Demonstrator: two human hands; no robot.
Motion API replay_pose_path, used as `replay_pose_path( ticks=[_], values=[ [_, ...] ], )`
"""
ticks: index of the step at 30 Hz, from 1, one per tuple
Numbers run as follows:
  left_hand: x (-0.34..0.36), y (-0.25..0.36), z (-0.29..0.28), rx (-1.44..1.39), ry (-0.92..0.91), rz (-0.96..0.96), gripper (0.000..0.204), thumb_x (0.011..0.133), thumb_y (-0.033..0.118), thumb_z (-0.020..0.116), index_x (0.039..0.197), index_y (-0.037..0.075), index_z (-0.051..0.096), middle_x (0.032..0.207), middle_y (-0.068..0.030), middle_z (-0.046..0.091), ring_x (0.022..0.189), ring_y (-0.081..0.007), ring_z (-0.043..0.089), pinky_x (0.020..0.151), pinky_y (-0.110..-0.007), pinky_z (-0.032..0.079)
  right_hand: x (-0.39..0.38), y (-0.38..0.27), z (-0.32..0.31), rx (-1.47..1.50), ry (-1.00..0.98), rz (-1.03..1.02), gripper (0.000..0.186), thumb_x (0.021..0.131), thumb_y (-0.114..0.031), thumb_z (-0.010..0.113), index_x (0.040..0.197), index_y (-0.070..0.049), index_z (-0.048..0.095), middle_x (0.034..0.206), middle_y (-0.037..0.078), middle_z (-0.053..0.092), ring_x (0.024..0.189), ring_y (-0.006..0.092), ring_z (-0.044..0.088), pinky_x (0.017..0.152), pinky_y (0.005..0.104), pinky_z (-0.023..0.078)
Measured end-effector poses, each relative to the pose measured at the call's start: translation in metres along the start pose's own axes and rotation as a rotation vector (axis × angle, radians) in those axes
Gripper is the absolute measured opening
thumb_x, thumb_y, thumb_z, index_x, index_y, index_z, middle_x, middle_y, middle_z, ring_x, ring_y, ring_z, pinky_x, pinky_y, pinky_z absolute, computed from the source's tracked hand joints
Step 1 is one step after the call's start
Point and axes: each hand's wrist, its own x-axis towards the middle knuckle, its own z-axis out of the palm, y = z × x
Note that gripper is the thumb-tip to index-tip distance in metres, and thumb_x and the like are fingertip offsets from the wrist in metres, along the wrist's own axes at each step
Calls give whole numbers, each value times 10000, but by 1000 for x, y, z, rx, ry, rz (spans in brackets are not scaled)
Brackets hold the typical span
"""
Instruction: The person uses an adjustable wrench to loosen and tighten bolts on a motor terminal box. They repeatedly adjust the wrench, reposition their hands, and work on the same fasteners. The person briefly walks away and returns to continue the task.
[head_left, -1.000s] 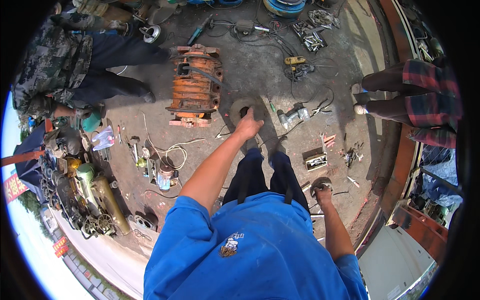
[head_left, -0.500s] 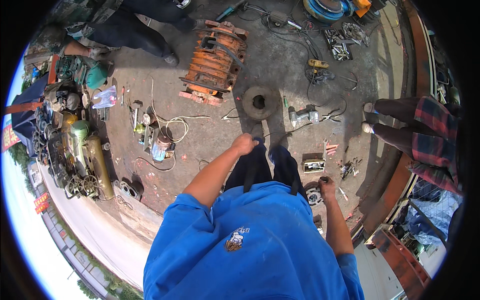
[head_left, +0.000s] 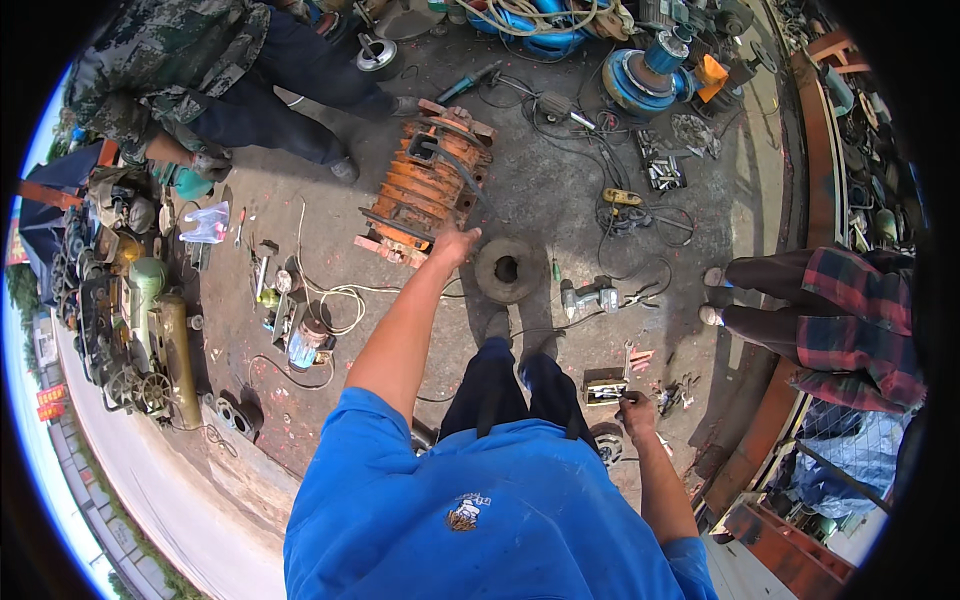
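My left hand is stretched forward with fingers apart, at the near right corner of an orange ribbed motor housing. Whether it touches the metal is hard to tell. Just right of that hand, a thick round metal ring with a central hole lies on the ground in front of my feet. My right hand is lower right with its fingers curled closed; what they hold, if anything, is too small to make out. It is beside a small open box of metal parts. A round metal part lies below it.
A cordless power tool and pliers lie ahead. A co-worker in camouflage bends at far left; a person in plaid stands right. Cables, a blue pump and machine parts surround the area.
My left hand has moved forward from near my thigh to the orange housing's end. My right hand has moved slightly left and down in view, nearer the small box. The view has shifted.
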Motion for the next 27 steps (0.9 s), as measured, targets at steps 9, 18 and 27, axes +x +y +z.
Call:
replay_pose_path(
  ticks=[9, 18, 27],
  values=[
    [51, 249, 43, -580, -98, 72, 784, 976, 42, 573, 1606, 241, 150, 1154, -177, 624, 1037, -291, 642, 798, -459, 598, -67, 95, 10, 61, 182, 104, 328, 844, -195, 700, 1095, 15, 712, 845, 156, 737, 726, 219, 708, 656, 330, 555],
    [44, 40, 62, 355, -249, -80, 498, 874, 310, 746, 1186, -66, 649, 1093, -202, 697, 966, -306, 670, 859, -449, 505, -95, 146, 29, 24, 86, 291, 337, 874, -260, 686, 1117, -29, 714, 879, 169, 746, 770, 264, 715, 684, 380, 537],
    [-140, -243, 22, 311, -274, -440, 311, 847, 184, 730, 1049, -38, 646, 778, -113, 657, 650, -191, 625, 548, -340, 502, -8, 97, -17, -53, 13, 0, 398, 865, -289, 613, 1114, 13, 684, 1039, 277, 699, 994, 411, 684, 900, 444, 536]
  ],
)
